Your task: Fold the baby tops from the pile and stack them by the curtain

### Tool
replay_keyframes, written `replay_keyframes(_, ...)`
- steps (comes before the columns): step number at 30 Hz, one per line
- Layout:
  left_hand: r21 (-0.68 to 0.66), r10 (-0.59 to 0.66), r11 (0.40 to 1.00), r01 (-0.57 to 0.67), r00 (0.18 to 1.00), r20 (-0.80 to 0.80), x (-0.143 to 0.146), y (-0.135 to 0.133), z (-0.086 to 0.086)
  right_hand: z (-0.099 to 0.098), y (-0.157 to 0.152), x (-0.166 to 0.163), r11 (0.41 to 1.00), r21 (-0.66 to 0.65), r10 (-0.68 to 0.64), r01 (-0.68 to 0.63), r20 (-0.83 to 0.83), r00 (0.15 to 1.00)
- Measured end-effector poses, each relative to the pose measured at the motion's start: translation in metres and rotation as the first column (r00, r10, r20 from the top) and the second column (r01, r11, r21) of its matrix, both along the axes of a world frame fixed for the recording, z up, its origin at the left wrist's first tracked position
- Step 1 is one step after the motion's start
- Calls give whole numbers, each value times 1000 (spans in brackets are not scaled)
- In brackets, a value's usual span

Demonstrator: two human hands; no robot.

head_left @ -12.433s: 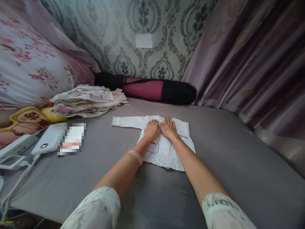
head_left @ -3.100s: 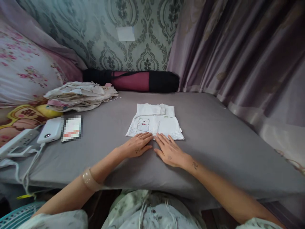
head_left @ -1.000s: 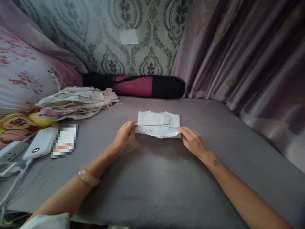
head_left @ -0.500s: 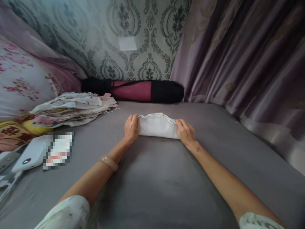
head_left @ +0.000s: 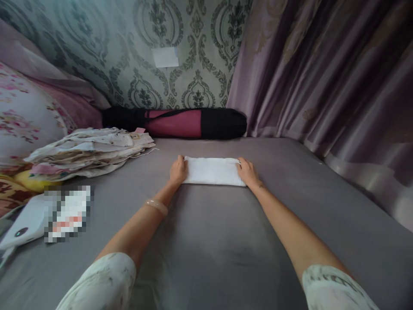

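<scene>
A white cloth point(head_left: 212, 171), folded into a long flat strip, lies on the grey sheet point(head_left: 222, 241) in front of me. My left hand point(head_left: 178, 170) grips its left end, fingers bent over the edge. At the right end, my right hand point(head_left: 248, 171) holds the cloth, with the fingers curled at its upper corner. The fingertips of both hands are partly hidden. What kind of garment or cloth it is, I cannot tell from this fold.
To the left lies a heap of light patterned fabric point(head_left: 93, 150). Nearer are a white device point(head_left: 27, 219) with a cable and a blurred-out item point(head_left: 70, 215). A black and maroon long bag point(head_left: 174, 123) lies along the wall. Purple curtains point(head_left: 290, 77) hang at right.
The cloth's raised, wavy upper edge has come down, and the strip now lies flatter and straighter. Both hands stay at its ends. The view has shifted slightly.
</scene>
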State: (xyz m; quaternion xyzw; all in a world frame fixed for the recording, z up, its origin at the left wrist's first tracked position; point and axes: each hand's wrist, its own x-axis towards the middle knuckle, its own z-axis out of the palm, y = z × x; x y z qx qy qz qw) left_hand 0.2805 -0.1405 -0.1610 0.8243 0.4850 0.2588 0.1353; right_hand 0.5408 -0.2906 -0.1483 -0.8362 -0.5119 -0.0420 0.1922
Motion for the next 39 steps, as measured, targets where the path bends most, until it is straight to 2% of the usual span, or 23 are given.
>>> replay_keyframes(5,-89,105,991,-102,994,27,1,5,-2,-8,7,9,974,30,-212,224,-220,952)
replay_keyframes(8,-106,182,978,-181,983,-5,3,2,0,-9,7,5,959,45,-261,279,-234,937)
replay_keyframes(14,-77,188,977,-199,973,-130,3,-4,4,-12,4,0,960,65,-266,272,-88,960)
replay_keyframes(17,-64,179,979,-191,970,-165,0,-4,8,-10,3,10,974,32,-220,225,-116,969)
replay_keyframes(21,128,185,978,-167,972,-142,0,-10,17,2,2,11,976,48,-206,212,-116,972)
replay_keyframes(22,165,140,980,-115,979,-147,4,-14,20,6,3,5,979,72,-186,192,-81,979)
replay_keyframes(24,187,-17,981,54,981,-191,15,-26,25,12,6,-17,994,88,-64,64,-7,998)
replay_keyframes(27,143,-234,949,280,933,-273,39,-44,27,18,14,-57,971,-11,240,-239,50,970)
replay_keyframes(30,84,-236,958,274,921,-310,55,-53,22,18,24,-84,920,-118,379,-374,29,925)
replay_keyframes(33,45,-222,966,254,908,-355,56,-50,12,12,29,-92,909,-168,385,-380,-5,923)
replay_keyframes(39,-17,-235,969,247,894,-383,46,-42,-1,-3,30,-88,918,-160,365,-363,-16,931)
